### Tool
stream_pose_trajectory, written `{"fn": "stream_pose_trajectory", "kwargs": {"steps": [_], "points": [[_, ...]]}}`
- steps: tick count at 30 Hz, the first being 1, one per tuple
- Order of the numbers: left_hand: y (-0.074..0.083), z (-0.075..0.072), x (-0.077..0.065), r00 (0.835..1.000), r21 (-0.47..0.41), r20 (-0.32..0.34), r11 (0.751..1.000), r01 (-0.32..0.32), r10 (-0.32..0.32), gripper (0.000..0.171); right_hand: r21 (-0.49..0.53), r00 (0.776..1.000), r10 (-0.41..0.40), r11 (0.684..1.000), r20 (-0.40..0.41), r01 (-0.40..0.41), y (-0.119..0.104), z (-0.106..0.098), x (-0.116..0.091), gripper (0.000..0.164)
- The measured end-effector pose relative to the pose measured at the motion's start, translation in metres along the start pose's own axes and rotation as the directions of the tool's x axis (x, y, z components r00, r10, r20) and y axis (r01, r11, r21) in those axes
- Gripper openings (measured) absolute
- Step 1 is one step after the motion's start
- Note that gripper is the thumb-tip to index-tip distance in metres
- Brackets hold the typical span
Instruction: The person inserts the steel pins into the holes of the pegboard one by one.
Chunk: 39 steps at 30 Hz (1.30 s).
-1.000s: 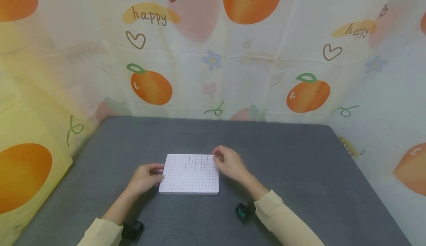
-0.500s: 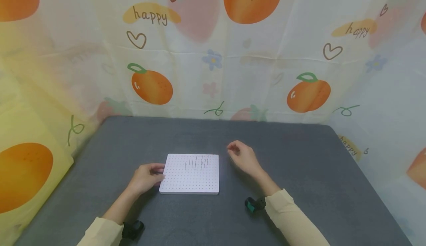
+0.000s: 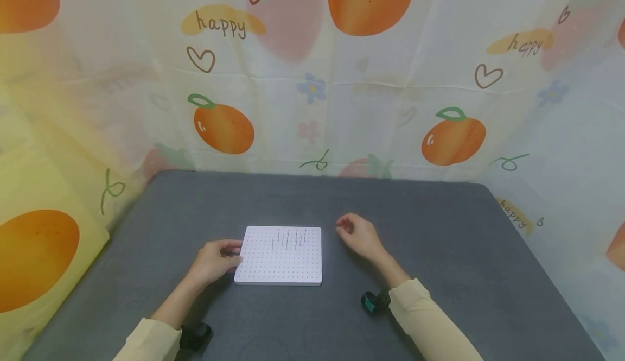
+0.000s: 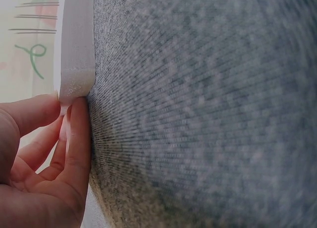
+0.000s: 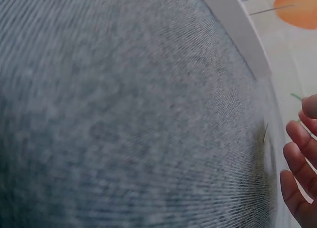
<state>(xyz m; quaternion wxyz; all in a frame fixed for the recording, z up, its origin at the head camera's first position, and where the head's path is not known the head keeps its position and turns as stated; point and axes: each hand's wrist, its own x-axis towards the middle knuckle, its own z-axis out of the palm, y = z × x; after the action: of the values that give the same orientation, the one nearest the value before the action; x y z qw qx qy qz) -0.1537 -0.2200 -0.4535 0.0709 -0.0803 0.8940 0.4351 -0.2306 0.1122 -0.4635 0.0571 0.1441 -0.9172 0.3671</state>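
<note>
A white board with rows of small holes lies flat on the grey table. Several thin dark rods stand upright in its far part; in the left wrist view, thin rods stick out from its top face. My left hand grips the board's left edge, thumb at the top rim and fingertips against the lower side. To the right of the board, apart from it, my right hand hovers over the table. Its fingers are loosely bent and apart, with nothing seen between them.
The grey table reaches back to a printed cloth hung behind it, with another yellowish cloth side at the left. In the right wrist view, a thin dark sliver shows near the table's far edge. Dark wrist bands circle the sleeves.
My right hand has left the board's far right corner and moved right, then slightly nearer and lower. The left hand stays on the board's edge, and the board has not moved.
</note>
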Motion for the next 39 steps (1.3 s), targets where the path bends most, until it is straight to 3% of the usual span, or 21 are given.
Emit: {"fn": "stream_pose_trajectory", "kwargs": {"steps": [11, 23, 39], "points": [[-0.002, 0.000, 0.000, 1.000, -0.010, 0.005, 1.000, 0.009, -0.009, 0.039, -0.046, 0.999, 0.015, 0.999, 0.034, -0.013, 0.005, 0.002, -0.002, 0.011], [-0.003, 0.001, 0.000, 1.000, -0.009, -0.002, 1.000, 0.004, -0.004, 0.039, -0.118, 0.995, -0.017, 0.993, 0.096, 0.028, 0.011, 0.003, -0.001, 0.012], [-0.001, 0.001, 0.000, 1.000, -0.004, -0.009, 1.000, 0.000, -0.001, 0.038, -0.160, 0.994, -0.028, 0.986, 0.109, 0.045, 0.012, 0.005, 0.002, 0.010]]}}
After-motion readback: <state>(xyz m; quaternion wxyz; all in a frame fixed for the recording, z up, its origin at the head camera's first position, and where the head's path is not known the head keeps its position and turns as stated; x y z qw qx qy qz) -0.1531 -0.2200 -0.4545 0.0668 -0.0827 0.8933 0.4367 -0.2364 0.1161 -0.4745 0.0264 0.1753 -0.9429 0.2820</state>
